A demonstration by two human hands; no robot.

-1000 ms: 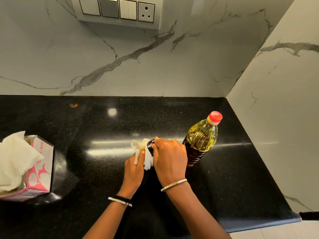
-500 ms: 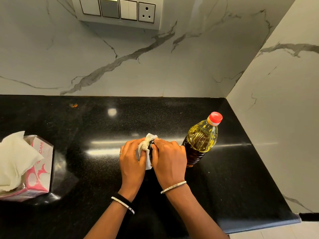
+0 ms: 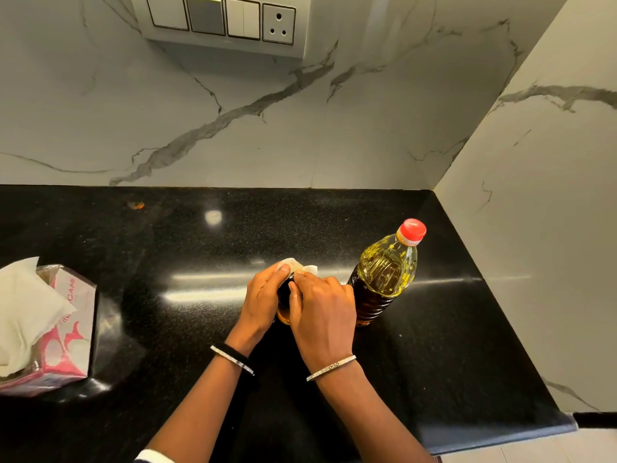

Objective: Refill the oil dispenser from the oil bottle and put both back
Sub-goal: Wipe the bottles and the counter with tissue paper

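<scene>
Both hands meet at the centre of the frame, low over the black worktop point(image 3: 187, 332). Between them stands the dispenser point(image 3: 283, 312), mostly hidden: only a dark strip of its upper part and a glimpse of amber oil at its base show in the gap between the palms. The left hand point(image 3: 262, 295) has a closed grip, its fingers curled over the dispenser's top and holding a white tissue point(image 3: 292, 263) against it; the tissue peeks out just above the fingertips. The right hand point(image 3: 324, 312) is wrapped round the dispenser from the other side, fingers curled and its grip closed on it. Each wrist wears a thin bracelet.

The bottle point(image 3: 384, 279) stands upright just right of the right hand, touching or nearly touching it; which, I cannot tell. Its red cap point(image 3: 413, 230) is on, and yellow oil fills it.

At the left edge of the frame a pink tissue box point(image 3: 71, 315) sits on the worktop, well apart from the hands, with white sheets bulging out. A switch panel point(image 3: 220, 20) is on the marble wall at the top.
</scene>
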